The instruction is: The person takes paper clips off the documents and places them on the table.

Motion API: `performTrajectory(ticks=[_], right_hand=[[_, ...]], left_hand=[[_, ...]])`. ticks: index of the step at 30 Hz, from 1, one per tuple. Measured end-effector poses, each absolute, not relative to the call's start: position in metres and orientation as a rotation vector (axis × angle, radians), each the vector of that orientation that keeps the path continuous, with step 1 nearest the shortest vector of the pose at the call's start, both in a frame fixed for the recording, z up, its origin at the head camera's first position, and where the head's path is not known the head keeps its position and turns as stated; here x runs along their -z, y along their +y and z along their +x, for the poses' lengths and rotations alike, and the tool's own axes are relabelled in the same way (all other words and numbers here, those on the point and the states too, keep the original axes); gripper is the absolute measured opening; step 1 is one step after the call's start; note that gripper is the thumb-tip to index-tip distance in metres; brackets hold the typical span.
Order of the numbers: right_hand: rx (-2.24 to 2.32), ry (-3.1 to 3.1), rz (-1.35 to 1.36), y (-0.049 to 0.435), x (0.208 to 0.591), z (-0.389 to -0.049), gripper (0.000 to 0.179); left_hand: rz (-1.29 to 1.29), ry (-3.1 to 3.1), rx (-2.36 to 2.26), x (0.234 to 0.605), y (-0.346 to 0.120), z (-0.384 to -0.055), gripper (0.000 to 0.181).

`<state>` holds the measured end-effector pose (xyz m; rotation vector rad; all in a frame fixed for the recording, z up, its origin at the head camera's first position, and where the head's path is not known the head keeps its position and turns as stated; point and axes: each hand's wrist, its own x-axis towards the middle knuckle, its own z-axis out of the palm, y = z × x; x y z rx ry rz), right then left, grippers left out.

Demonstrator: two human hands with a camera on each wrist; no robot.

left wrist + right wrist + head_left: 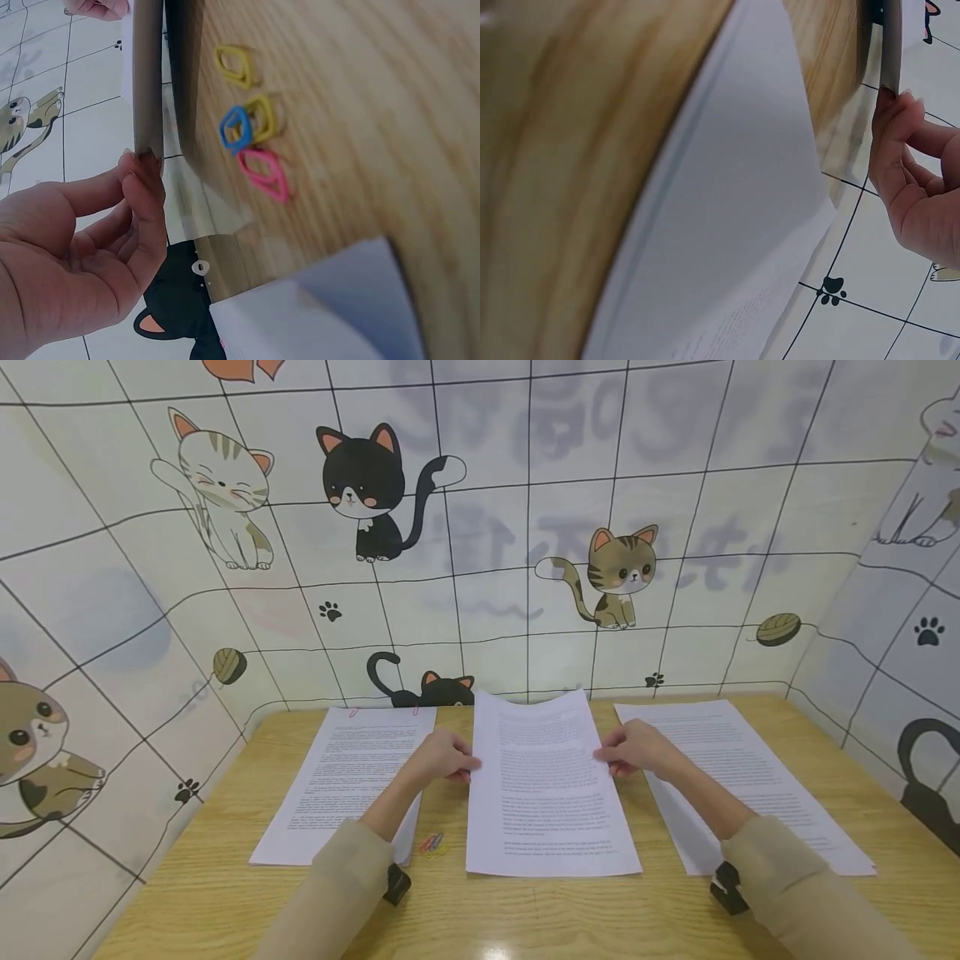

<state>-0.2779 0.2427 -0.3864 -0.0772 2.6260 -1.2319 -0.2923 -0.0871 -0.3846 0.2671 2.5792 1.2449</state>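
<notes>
Between both hands stands a small stack of printed paper sheets [551,793], its top edge curving upward and its lower edge close over the table. My left hand [447,755] pinches the left edge of these sheets between thumb and fingers, as the left wrist view also shows with the hand [97,240] at the paper's edge. On the opposite edge, my right hand [637,748] pinches in the same way; the right wrist view has its fingertips [901,112] at the margin. Paper clips [259,169] in pink, blue and yellow lie on the table near the left hand.
To the left lies a printed stack [352,777] with two red clips [416,711] on its top edge. Another printed stack [750,793] lies at the right, partly under the right forearm. A cat-patterned wall covering [495,568] rises behind the wooden table [510,918].
</notes>
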Motion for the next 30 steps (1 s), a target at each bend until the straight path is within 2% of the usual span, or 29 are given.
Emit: performTrajectory(ticks=[22,30], right_hand=[[1.172,2.667,0.036,0.2412,0.3923,-0.2794,0.018],[1.131,2.736,-0.004,0.2444,0.3899,-0.2757,0.019]], left_hand=[[0.191,2.529,-1.247,0.3854,-0.0862,-0.2982,0.007],[0.209,2.508,-1.248,0.3873,-0.0911,-0.2989,0.008]])
